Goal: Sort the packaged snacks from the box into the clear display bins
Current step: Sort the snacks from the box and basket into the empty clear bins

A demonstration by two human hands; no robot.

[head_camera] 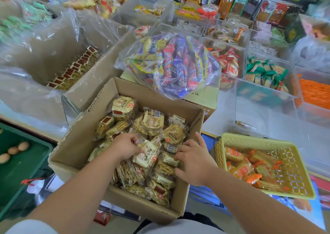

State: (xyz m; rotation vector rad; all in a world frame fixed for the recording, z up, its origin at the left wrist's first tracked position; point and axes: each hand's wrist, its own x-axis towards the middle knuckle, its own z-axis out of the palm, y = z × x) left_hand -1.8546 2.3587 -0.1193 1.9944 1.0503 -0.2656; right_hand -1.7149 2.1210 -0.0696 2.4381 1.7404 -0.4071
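An open cardboard box (pixel 75 148) is seen at the front edge of the tabletop (pixel 221 114), filled with a loose heap of snack packets (pixel 153 121) in clear wrap with cream-and-yellow labels. Both bare forearms are stretched into it from below.

The left hand (pixel 125 145) is closed on a cream-and-yellow packet (pixel 147 156) at the top of the heap, pinched at its upper corner between thumb and curled fingers. The right hand (pixel 193 161) is laid on the packets by the box's right wall, its fingers bent down among them and its thumb raised. Whether a packet is actually gripped by it cannot be told.

Just beyond the box, a clear plastic bag (pixel 171 64) stuffed with yellow, red and purple wrapped snacks is rested on a second carton (pixel 205 96). To the right, a nearly bare clear display bin (pixel 259 107) is stood on the tabletop. Behind it, further clear bins are filled with green-wrapped snacks (pixel 266 71) and red-and-white packets (pixel 230 64).

A yellow plastic basket (pixel 257 137) holding orange-wrapped packets (pixel 242 169) is placed just right of the box. To the left, a large plastic-lined carton (pixel 100 76) is shown with a neat row of packets (pixel 75 69) stood on edge inside. A green crate (pixel 23 171) is visible at the far left.
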